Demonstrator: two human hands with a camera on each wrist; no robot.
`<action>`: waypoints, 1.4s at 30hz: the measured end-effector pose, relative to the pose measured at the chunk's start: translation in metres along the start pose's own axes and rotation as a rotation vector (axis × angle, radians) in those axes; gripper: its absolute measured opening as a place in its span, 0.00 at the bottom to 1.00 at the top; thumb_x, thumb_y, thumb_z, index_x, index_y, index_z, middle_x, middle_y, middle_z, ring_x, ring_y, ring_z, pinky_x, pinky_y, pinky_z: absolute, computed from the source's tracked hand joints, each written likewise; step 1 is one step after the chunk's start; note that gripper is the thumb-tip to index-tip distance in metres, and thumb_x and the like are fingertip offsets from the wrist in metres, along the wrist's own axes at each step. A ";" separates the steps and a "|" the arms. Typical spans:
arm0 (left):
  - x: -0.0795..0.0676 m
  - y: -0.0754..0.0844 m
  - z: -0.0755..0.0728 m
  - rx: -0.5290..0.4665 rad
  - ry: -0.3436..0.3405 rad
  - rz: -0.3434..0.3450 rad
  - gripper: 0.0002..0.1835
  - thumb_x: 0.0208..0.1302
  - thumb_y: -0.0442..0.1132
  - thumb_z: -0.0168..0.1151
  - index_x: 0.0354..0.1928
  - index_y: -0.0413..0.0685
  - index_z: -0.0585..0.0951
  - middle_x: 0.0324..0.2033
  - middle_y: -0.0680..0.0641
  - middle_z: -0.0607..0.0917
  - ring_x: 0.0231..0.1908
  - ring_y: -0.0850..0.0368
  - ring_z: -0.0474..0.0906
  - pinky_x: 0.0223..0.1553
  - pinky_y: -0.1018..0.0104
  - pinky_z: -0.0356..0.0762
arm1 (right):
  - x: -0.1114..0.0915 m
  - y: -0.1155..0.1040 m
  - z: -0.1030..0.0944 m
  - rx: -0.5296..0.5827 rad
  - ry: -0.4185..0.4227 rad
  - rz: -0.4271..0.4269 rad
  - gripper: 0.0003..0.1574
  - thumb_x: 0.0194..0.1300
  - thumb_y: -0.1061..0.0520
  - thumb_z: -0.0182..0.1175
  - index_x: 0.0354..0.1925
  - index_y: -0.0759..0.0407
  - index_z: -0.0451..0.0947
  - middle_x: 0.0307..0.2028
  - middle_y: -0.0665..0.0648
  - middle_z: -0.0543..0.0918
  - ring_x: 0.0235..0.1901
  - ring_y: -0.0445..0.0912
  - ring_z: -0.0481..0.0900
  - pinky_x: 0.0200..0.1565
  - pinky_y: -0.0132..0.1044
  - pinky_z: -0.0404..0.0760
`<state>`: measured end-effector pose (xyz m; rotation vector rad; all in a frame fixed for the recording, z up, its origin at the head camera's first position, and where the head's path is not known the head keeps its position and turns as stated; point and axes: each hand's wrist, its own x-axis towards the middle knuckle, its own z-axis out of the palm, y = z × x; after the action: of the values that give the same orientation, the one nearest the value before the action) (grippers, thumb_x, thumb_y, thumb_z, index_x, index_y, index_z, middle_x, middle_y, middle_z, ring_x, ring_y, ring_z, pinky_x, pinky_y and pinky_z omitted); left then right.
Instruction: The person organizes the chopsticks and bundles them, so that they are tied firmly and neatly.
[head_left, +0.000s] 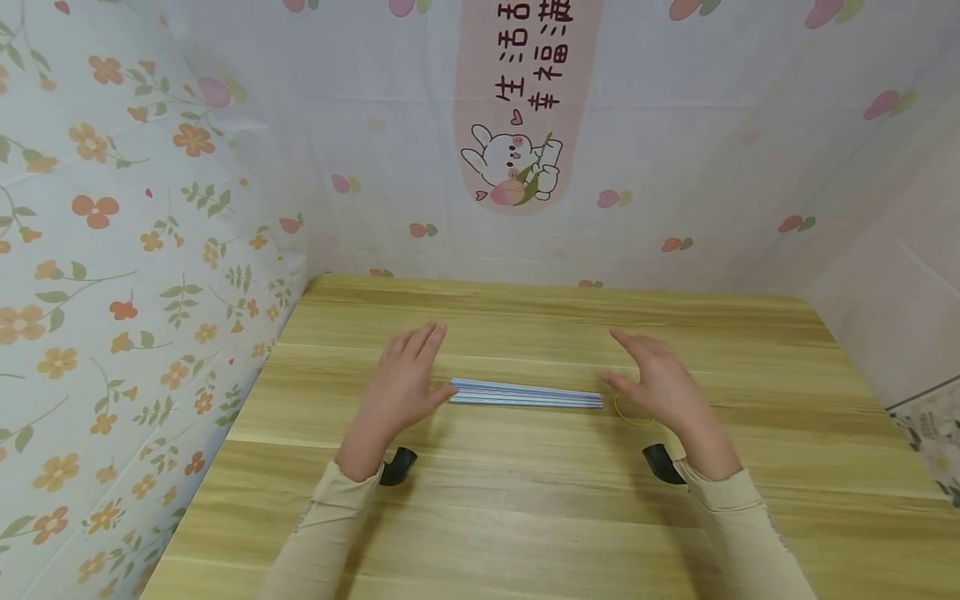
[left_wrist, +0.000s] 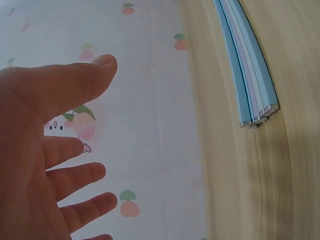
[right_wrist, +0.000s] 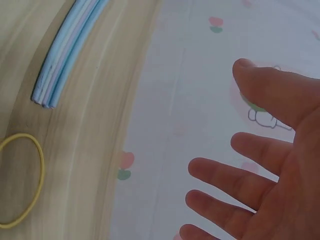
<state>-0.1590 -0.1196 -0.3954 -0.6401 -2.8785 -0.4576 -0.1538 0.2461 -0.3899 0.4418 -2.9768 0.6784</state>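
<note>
A flat bundle of thin sticks, in light blue, white and purple, lies crosswise on the wooden table. Seen up close, its left ends look shiny and crinkled; what the sticks are made of I cannot tell. My left hand hovers beside the left end, fingers extended and thumb apart, holding nothing. Over by the right end, my right hand is raised too, its fingers spread and the palm bare in the right wrist view. A yellow rubber band lies on the table near that end, partly hidden by the right hand in the head view.
The wooden table ends at a white printed cloth hanging behind it. A flowered curtain borders the left side. Dark curved pieces stick out by both wrists.
</note>
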 end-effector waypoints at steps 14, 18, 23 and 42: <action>0.004 0.007 0.008 0.024 -0.022 -0.004 0.48 0.54 0.55 0.69 0.72 0.45 0.58 0.69 0.43 0.63 0.66 0.39 0.61 0.66 0.38 0.52 | 0.006 0.003 0.017 0.024 -0.028 -0.030 0.42 0.60 0.54 0.65 0.68 0.63 0.61 0.62 0.70 0.70 0.62 0.67 0.64 0.60 0.62 0.64; 0.004 0.008 0.011 0.032 -0.025 0.000 0.47 0.53 0.54 0.70 0.71 0.46 0.59 0.69 0.42 0.64 0.65 0.39 0.62 0.66 0.38 0.52 | 0.008 0.002 0.026 0.009 -0.001 -0.089 0.43 0.57 0.55 0.68 0.67 0.63 0.63 0.60 0.70 0.72 0.60 0.67 0.67 0.59 0.61 0.66; 0.005 0.009 0.015 0.025 -0.032 0.011 0.46 0.53 0.53 0.70 0.70 0.45 0.61 0.69 0.42 0.64 0.65 0.38 0.61 0.66 0.38 0.52 | 0.010 0.003 0.033 -0.024 0.029 -0.140 0.42 0.55 0.57 0.69 0.65 0.64 0.65 0.57 0.70 0.74 0.58 0.66 0.70 0.58 0.59 0.68; 0.015 0.007 0.046 0.008 -0.079 0.075 0.34 0.53 0.50 0.71 0.60 0.43 0.74 0.64 0.40 0.70 0.63 0.39 0.64 0.66 0.46 0.57 | 0.012 0.004 0.049 -0.056 -0.043 -0.131 0.40 0.54 0.60 0.70 0.63 0.67 0.68 0.53 0.69 0.78 0.55 0.65 0.73 0.57 0.56 0.71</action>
<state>-0.1738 -0.0929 -0.4337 -0.7784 -2.9165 -0.4193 -0.1657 0.2256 -0.4342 0.6487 -2.9653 0.5791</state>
